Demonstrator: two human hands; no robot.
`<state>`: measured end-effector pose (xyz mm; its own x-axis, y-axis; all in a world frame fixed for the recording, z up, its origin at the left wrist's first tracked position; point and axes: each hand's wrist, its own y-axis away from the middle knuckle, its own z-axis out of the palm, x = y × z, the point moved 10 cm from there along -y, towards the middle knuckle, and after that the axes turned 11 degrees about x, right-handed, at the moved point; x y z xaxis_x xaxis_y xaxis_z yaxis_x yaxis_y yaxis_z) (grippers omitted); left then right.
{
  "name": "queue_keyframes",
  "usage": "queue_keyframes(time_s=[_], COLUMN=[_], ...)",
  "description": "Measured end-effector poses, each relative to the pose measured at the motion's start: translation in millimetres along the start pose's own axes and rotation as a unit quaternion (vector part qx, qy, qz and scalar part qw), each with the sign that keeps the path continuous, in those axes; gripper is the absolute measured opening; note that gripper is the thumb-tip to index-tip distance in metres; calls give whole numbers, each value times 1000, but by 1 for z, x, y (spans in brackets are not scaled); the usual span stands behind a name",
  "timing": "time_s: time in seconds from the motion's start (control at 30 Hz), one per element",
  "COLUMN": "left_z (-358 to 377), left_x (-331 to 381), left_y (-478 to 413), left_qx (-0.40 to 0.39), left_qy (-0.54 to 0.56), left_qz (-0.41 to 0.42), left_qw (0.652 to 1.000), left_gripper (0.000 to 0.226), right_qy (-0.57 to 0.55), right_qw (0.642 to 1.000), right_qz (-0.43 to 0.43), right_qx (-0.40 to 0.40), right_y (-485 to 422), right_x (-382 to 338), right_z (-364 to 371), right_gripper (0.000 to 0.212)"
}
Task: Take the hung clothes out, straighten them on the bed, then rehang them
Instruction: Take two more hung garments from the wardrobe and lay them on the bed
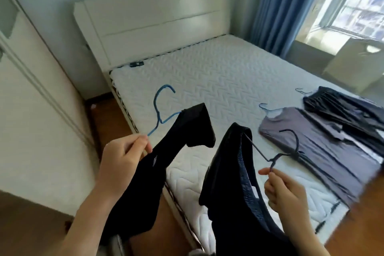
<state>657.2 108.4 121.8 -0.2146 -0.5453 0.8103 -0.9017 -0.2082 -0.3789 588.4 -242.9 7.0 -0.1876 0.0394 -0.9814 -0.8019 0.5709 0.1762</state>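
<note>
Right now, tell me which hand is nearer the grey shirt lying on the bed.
Right. The right hand, pinching a dark hanger, is just in front of the grey shirt; the left hand, holding a blue hanger, is well off to its left.

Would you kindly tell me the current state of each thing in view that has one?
Left hand: pinching the blue hanger.
Black garment: hanging from the blue hanger, off the bed.
Right hand: pinching the dark hanger.
Navy garment: hanging from the dark hanger, off the bed.
Grey shirt: laid flat on the mattress, hanger in its neck.
Dark clothes: lying beside the grey shirt.
Curtain: drawn aside.
</note>
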Motion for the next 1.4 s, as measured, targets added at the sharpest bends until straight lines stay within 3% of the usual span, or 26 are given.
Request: queue_keyframes(time_s=[0.2,0.47,0.7,0.9,1.1,1.4], left_z=[103,231,292,322,332,358], left_x=[28,117,183,227,272,344], left_y=[-63,-68,-16,60,145,256], left_qx=[-108,-280,-439,-556,-609,-650], left_qy=[80,120,249,332,358,397], left_qz=[20,116,120,137,150,57], left_qw=[991,945,855,750,692,645], left_gripper=[29,33,32,35,37,37], right_qy=[-12,-29,-32,-63,-58,-18], right_qw=[992,957,893,826,776,733], right_qz=[-26,-40,-42,-19,-7,1], right_qx=[124,285,447,560,628,680], right_y=[-37,-30,34,108,176,251], right_x=[-6,-21,-24,-16,-2,14], right_z=[-34,-106,-156,-187,-233,-334], right_gripper=[27,26,26,26,24,26])
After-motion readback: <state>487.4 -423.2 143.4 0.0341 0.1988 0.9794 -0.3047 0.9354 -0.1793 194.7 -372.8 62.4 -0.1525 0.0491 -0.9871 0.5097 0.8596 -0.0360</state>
